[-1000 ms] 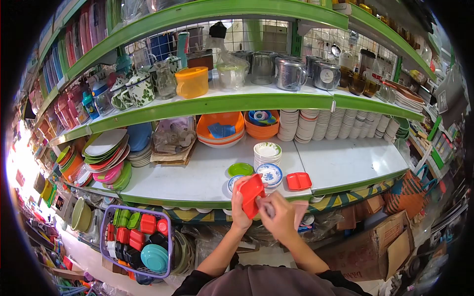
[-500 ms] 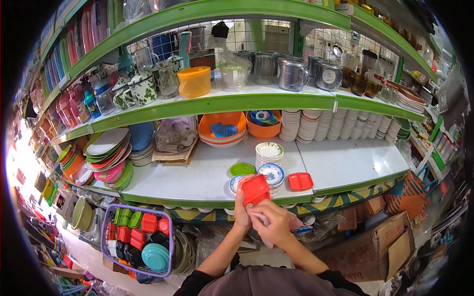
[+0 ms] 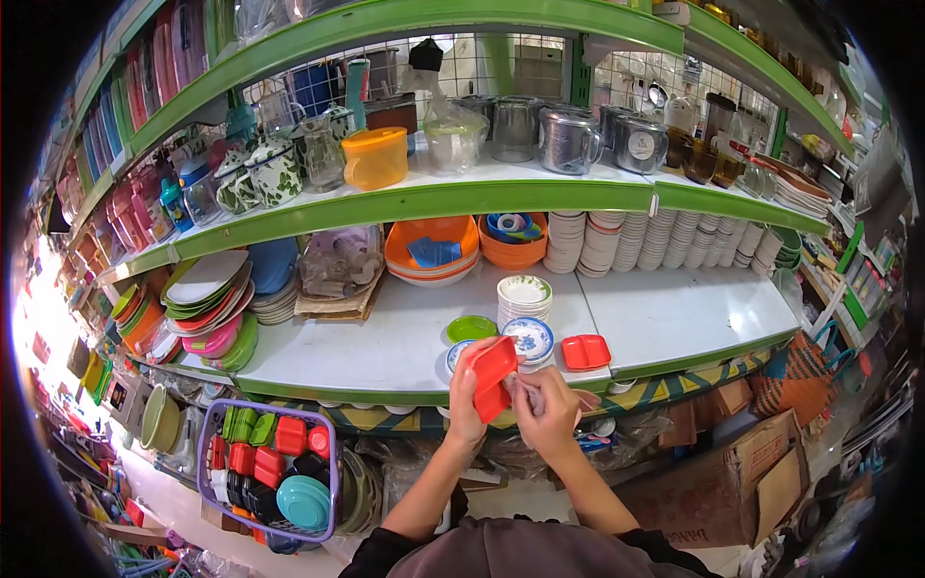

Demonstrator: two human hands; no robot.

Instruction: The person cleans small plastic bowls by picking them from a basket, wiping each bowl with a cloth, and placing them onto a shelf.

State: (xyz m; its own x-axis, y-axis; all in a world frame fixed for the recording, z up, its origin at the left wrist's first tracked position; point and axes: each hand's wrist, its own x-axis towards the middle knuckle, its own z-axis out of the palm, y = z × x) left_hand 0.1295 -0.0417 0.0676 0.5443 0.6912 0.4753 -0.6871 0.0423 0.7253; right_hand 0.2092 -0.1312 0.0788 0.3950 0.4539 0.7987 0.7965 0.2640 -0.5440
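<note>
My left hand grips a red divided dish, tilted on its side above the shelf's front edge. Close against the dish's right side, my right hand is closed on a pale, pinkish cloth, mostly hidden by the fingers. A second red divided dish lies on the shelf to the right. Behind my hands are blue-flowered bowls, a small green dish and a stack of white bowls with a green pattern.
A purple basket of red, green, black and teal dishes stands low at left. The white shelf carries stacked plates, orange basins and white cups. Lower right holds a cardboard box.
The red dish has turned from facing up to a steeper side tilt. My right hand has moved slightly right and up with the cloth, which hangs less below it.
</note>
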